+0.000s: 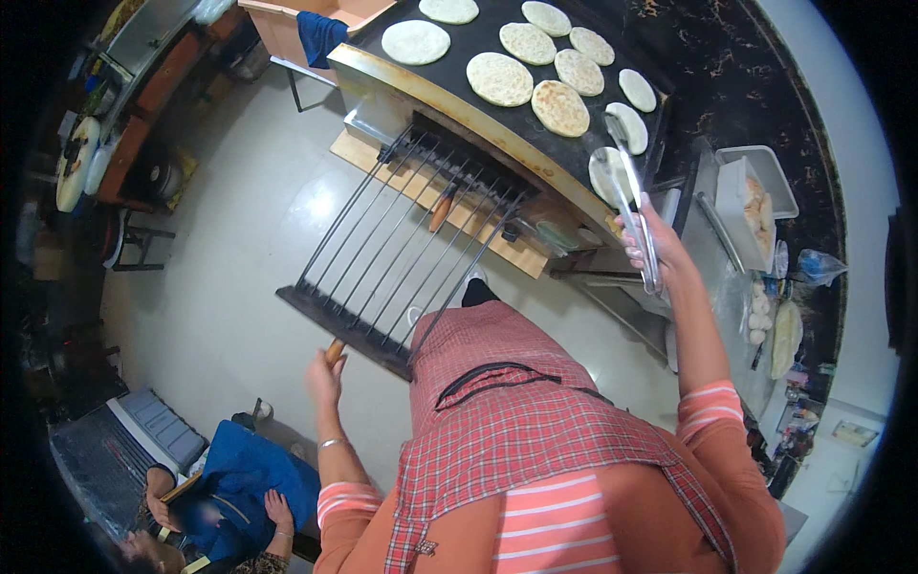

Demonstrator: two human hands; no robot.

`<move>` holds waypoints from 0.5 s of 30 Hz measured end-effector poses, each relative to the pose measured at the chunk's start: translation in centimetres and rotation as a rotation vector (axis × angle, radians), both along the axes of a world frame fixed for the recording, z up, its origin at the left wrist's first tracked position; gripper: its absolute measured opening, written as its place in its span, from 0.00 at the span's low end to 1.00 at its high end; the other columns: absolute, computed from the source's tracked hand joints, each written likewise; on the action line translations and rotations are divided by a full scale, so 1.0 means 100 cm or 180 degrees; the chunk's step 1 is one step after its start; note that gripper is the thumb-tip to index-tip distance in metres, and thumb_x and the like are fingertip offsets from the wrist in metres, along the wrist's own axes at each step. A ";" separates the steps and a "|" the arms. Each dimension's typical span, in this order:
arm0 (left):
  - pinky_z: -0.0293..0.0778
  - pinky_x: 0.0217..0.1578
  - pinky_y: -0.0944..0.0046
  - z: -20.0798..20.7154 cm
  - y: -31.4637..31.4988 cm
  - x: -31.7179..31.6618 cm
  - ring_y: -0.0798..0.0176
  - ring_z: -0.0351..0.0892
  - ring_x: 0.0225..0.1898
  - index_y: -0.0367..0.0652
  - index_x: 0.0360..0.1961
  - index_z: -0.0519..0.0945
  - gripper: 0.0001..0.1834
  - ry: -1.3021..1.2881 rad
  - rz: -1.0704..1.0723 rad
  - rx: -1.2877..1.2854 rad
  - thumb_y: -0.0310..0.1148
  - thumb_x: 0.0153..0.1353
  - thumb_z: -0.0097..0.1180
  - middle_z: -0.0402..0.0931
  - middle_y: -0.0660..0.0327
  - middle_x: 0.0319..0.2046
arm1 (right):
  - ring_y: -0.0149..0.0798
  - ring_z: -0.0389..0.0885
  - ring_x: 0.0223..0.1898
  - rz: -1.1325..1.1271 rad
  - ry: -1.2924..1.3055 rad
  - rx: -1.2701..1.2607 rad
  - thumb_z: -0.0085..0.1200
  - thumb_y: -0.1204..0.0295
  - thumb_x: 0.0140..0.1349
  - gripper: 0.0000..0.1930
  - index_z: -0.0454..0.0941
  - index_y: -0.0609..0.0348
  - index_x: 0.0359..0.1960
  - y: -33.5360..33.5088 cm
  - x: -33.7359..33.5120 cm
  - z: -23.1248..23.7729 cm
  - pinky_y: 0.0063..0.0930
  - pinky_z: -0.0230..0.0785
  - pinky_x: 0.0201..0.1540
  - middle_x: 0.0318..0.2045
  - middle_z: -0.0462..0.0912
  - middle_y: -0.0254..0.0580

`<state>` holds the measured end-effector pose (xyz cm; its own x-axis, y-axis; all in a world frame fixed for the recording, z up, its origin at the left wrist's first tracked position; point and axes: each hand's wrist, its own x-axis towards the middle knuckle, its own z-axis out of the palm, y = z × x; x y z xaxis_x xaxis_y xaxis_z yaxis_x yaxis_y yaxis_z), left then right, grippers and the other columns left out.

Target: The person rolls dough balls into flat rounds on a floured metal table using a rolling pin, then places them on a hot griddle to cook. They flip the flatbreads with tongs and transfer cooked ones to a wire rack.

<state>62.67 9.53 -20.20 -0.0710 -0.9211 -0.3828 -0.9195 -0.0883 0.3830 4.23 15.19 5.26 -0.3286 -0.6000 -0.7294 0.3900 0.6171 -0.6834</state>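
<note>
My left hand (325, 381) grips the wooden handle (335, 352) of a black barred metal rack (382, 277), which is pulled out from below the griddle (459, 117). My right hand (662, 241) is closed round metal tongs (626, 184). The tongs reach over the griddle's right end, above a pale flatbread (601, 180) and close to another, folded-looking one (627, 129); whether they touch either is unclear. Several round flatbreads lie on the dark plate, among them a browned one (560, 108) and a pale one (416, 42). The rack's bars hold no bread.
Below the rack are a second wooden handle (443, 209) and a wooden board (516, 251). A white bin holding bread (755, 215) stands at right. Another person in a blue apron (251, 474) sits at lower left. A blue cloth (321, 38) hangs beside the griddle.
</note>
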 end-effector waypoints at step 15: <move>0.72 0.32 0.46 0.051 -0.004 -0.029 0.39 0.79 0.32 0.38 0.31 0.78 0.22 -0.0102 0.0541 -0.0274 0.44 0.48 0.73 0.80 0.45 0.27 | 0.26 0.64 0.12 -0.0429 0.0126 -0.0440 0.46 0.44 0.71 0.25 0.70 0.58 0.35 -0.090 -0.003 -0.071 0.21 0.58 0.13 0.17 0.68 0.29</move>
